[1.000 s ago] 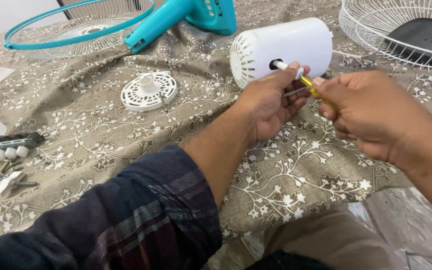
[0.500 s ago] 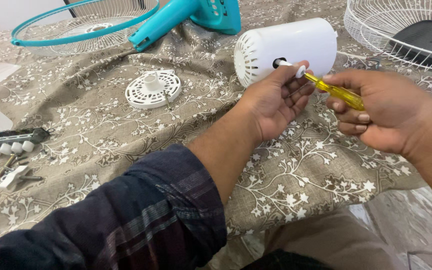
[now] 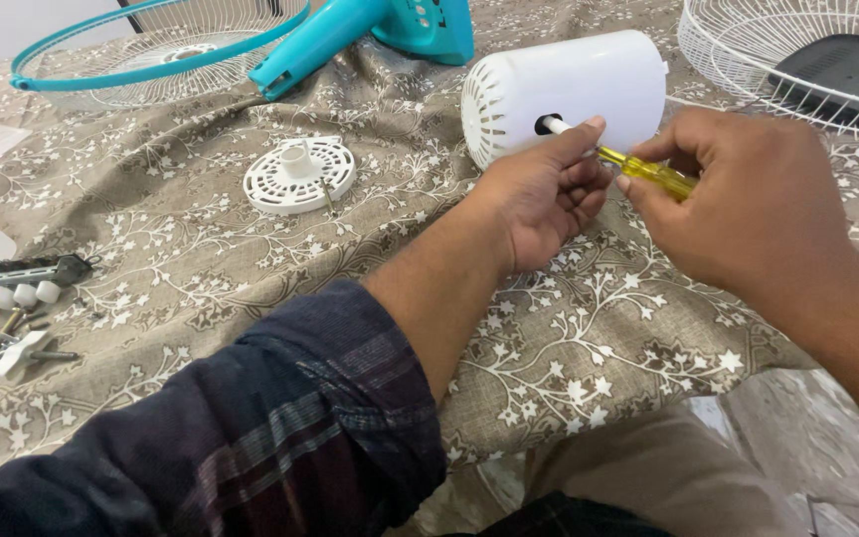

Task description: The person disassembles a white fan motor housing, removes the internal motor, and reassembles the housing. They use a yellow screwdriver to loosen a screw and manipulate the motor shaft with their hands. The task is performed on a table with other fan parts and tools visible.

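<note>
We held the yellow screwdriver pinched in our right hand, tip toward the white motor housing. Our left hand loosely curled, fingertip touching the housing's white shaft.

motor housing: white
screwdriver handle: clear yellow
cloth: beige, white floral print
fan stand: turquoise
sleeve: dark plaid

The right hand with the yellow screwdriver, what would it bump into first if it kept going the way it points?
Probably the left hand, whose fingers sit beside the yellow-handled screwdriver that the right hand holds. Just past them is the white plastic cylindrical motor housing.
</note>
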